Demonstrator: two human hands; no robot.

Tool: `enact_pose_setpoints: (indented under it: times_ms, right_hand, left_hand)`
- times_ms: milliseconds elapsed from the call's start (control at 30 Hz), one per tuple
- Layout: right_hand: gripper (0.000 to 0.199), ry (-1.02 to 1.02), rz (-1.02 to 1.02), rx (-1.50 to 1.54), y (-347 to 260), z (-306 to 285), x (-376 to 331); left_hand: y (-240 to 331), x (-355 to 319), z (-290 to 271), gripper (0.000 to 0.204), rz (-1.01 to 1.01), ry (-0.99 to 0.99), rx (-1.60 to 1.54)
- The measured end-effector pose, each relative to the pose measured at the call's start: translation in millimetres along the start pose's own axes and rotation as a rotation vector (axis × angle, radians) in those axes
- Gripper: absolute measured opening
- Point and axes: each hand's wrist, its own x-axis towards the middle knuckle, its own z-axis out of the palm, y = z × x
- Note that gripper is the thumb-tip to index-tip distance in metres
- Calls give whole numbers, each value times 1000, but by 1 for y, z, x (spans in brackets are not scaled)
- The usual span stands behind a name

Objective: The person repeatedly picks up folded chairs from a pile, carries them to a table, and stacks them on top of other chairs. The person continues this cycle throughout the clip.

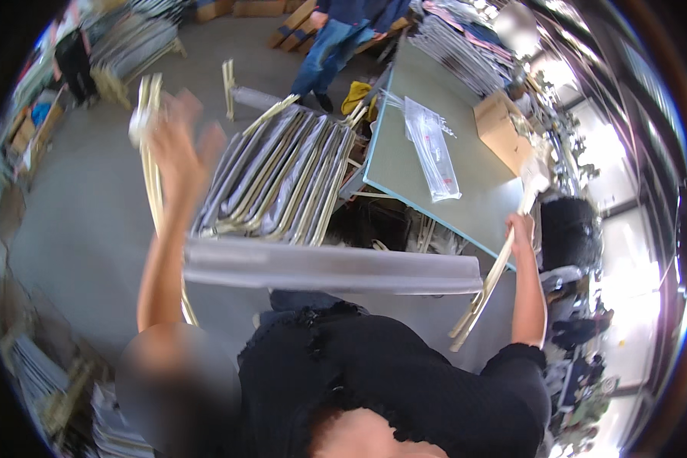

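In front of my body lies a long grey fabric-covered panel [332,267], level, with paired cream metal legs [153,191] at its left end and more cream tubes [481,299] at its right. My right hand [520,233] is wrapped round the right-hand cream tubes. Raised beside the left-hand legs, my left hand [179,141] is smeared by motion; its fingers look spread, with nothing visible in them. White caps or wrapping show at the upper ends of both leg pairs. Just beyond the panel, several folded grey pieces with cream frames [278,172] lie packed side by side.
A table [404,179] with a pale-blue edge stands to the right, bearing a clear plastic bag [433,149] and a cardboard box [504,130]. Past the stack stands a person in jeans [328,57], near a yellow bag [356,99]. More grey frames [462,53] are piled at the back.
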Motion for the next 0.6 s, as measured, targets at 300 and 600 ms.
enact_pose_setpoints:
  times_ms: [300,600]
  right_hand:
    - [20,-187,-176,-281,-78,175,64]
    - [17,-465,-145,-309,-147,309,49]
  left_hand:
    - [-43,-271,17,31,-703,-1449,-984]
    - [-72,-237,64,47,-236,-1191,-370]
